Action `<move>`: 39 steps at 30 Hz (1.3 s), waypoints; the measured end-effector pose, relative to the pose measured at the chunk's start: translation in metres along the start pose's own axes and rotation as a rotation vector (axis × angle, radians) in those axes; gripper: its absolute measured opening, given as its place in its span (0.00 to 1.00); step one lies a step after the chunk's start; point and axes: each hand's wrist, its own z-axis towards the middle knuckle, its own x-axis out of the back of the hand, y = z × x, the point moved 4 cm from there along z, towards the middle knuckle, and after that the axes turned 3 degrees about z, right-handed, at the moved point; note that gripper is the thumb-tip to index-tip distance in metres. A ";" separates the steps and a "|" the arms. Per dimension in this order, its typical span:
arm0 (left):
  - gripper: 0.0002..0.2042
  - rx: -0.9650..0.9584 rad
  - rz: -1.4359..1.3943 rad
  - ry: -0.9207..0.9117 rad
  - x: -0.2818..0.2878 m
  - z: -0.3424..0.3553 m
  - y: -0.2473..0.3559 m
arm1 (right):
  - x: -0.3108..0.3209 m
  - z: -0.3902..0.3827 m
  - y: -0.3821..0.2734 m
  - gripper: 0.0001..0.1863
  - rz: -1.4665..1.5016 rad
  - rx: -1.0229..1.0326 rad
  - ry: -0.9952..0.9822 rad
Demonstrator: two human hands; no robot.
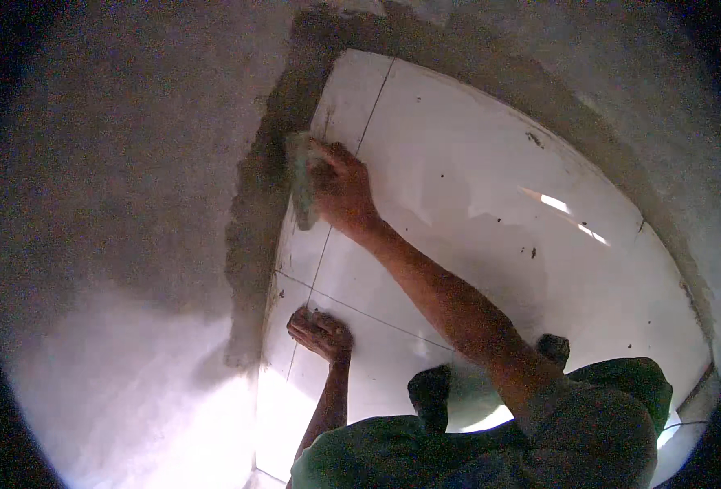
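Observation:
My right hand is closed on a pale green flat pad, blurred and too unclear to name more exactly. The pad is at the left edge of the white tiles, close to the band of damp grey mortar. Lower down, my left hand rests on the tiles beside a joint, its fingers curled in. Whether anything is inside those fingers cannot be seen.
My knees and dark shoes are on the tiles at the lower right. Dark crumbs are scattered over the glossy surface. Rough grey concrete lies to the left, with a bright light patch at the lower left.

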 end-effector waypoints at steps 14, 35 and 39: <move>0.20 0.095 -0.088 -0.039 0.006 0.006 0.007 | 0.016 0.138 0.099 0.06 -0.597 -0.063 0.070; 0.38 0.253 -0.006 -0.350 0.000 -0.008 -0.007 | 0.004 0.134 -0.007 0.10 -0.512 0.424 0.453; 0.29 0.157 -0.056 -0.194 0.002 -0.004 -0.003 | 0.003 0.132 -0.050 0.16 -0.631 0.395 0.339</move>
